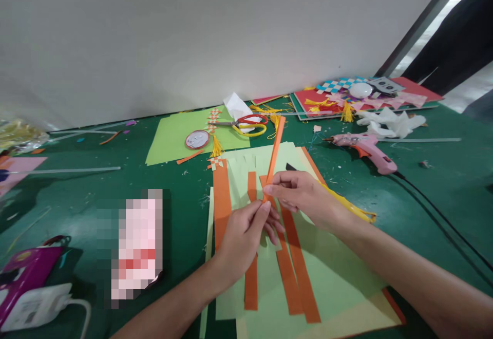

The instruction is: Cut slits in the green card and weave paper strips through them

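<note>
Both hands meet over pale green paper sheets [339, 277] on a green table. My right hand [295, 190] pinches a narrow orange paper strip [276, 149], which points up and away. Just below it, my left hand [246, 226] grips the strip's lower end between thumb and forefinger, its other fingers spread underneath. Longer orange strips [251, 282] lie beneath the hands, and a wider orange piece [221, 200] is at the left edge of the sheets.
Scissors [252, 126] and a round tin [197, 139] lie on bright green paper [165, 136] at the back. A pink glue gun [364, 149] with a black cord is at the right. Yellow-handled scissors [350, 205] lie beside my right forearm. A pixelated object [138, 246] is at the left.
</note>
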Tool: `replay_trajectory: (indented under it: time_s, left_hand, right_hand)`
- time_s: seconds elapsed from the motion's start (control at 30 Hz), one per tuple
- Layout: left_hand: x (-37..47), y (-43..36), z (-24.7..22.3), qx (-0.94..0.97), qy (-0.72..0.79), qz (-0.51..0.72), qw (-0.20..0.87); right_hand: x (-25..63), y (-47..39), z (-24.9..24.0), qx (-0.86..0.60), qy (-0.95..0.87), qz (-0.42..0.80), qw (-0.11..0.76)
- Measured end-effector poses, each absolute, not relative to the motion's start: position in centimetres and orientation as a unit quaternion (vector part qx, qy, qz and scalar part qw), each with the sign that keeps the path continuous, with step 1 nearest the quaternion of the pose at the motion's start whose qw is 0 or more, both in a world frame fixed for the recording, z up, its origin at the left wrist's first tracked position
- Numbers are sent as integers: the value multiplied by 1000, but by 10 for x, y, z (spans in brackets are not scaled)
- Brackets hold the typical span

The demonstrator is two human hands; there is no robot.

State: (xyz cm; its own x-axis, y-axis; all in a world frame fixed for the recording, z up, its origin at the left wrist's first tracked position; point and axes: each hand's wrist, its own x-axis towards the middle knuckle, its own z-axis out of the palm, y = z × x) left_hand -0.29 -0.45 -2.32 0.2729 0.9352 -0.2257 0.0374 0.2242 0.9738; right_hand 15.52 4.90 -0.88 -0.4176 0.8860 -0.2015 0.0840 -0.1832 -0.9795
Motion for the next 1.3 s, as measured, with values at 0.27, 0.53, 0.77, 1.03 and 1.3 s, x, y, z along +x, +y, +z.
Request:
replay_trajectory:
  time_s: [0.27, 0.53, 0.77, 1.03, 1.3]
  left_hand:
    - [-4, -4, -27, 524, 483, 359, 603]
    - [-3, -5, -28, 525, 488, 348, 604]
    - [-4, -4, -27, 523, 480, 352, 610]
    - [-3, -3, -26, 512, 464, 370, 621]
    - [-4, -4, -25, 511, 473, 367, 616]
  right_hand:
    - [155, 48, -10, -408, -593, 633, 284]
    - [153, 46, -8, -420, -581, 624, 311]
    - [151, 44, -10, -435, -578, 611, 321]
    - [155, 48, -13, -417, -583, 633, 292]
    - [156, 48, -12, -416, -585, 631, 293]
